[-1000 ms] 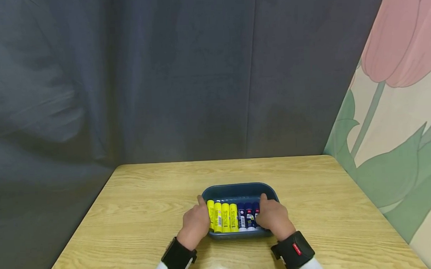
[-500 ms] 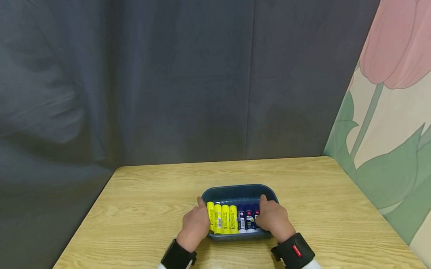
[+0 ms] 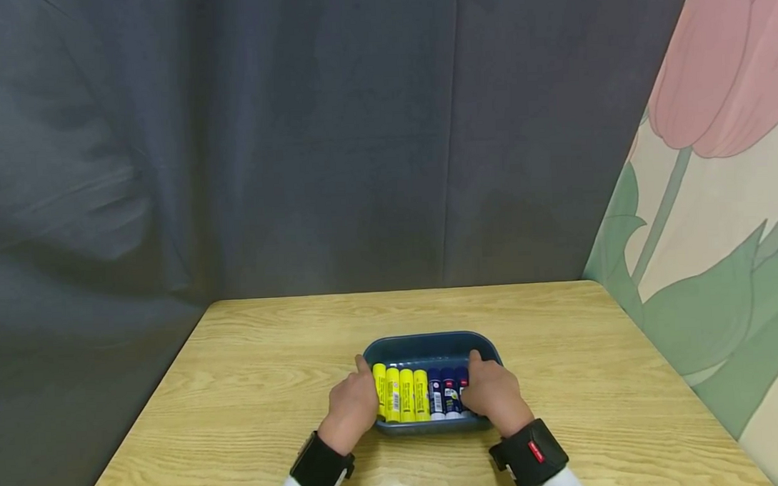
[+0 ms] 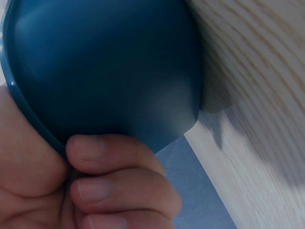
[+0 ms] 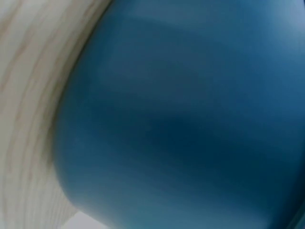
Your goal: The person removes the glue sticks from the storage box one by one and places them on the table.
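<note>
Your left hand [image 3: 354, 403] and right hand [image 3: 494, 394] are gripping the blue tray [image 3: 431, 343]; glue sticks [image 3: 421, 395] inside are showing illegible labels [image 3: 450, 389].

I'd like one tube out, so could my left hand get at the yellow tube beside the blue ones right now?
Likely yes: nothing covers that yellow tube, though the left hand, gripping the tray, would have to let go first.

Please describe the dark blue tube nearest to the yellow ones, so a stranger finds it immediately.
At the wooden table, find the blue tray between left hand and right hand. Inside runs a row of yellow tubes, then dark blue tubes. Only this dark blue tube has yellow beside it.
</note>
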`<state>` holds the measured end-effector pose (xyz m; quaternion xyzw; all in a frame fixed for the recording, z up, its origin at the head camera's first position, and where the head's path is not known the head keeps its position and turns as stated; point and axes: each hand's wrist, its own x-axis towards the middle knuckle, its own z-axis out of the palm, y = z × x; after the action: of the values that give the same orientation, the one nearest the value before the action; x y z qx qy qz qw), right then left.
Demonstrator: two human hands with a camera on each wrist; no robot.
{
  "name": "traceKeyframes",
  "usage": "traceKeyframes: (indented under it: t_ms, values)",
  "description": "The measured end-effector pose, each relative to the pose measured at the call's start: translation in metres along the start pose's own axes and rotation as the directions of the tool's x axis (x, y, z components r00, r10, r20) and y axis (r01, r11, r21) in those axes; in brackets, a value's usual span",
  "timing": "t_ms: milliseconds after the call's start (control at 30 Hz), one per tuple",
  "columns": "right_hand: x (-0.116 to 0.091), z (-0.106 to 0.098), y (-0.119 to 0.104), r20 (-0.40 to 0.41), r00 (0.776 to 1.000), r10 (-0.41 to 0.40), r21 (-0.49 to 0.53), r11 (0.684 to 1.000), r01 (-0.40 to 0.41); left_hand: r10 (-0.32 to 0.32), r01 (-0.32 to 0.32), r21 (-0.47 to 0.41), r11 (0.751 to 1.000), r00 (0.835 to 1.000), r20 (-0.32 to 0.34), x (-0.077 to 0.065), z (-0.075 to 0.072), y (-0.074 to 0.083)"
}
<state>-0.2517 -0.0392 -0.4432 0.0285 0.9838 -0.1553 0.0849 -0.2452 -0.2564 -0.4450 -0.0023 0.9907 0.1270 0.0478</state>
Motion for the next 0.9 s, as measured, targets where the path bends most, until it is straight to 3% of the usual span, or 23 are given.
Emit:
traceKeyframes:
  t_ms: [233, 533, 900]
  values:
    - [0.001, -0.002, 0.001, -0.010, 1.000, -0.010, 0.026, 1.000, 0.010, 0.005, -0.005, 0.000, 1.000, 1.000, -0.001, 0.000, -0.001, 0.000]
    - [-0.002, -0.006, 0.005, -0.045, 0.998, -0.041, 0.166, 0.985, 0.048, 0.013, -0.013, -0.003, 1.000, 1.000, 0.002, 0.000, 0.001, -0.001]
    - [-0.004, -0.015, 0.007, -0.101, 0.993, -0.065, 0.197, 0.977, 0.084, 0.005, -0.005, 0.014, 1.000, 1.000, -0.002, -0.002, 0.000, 0.000]
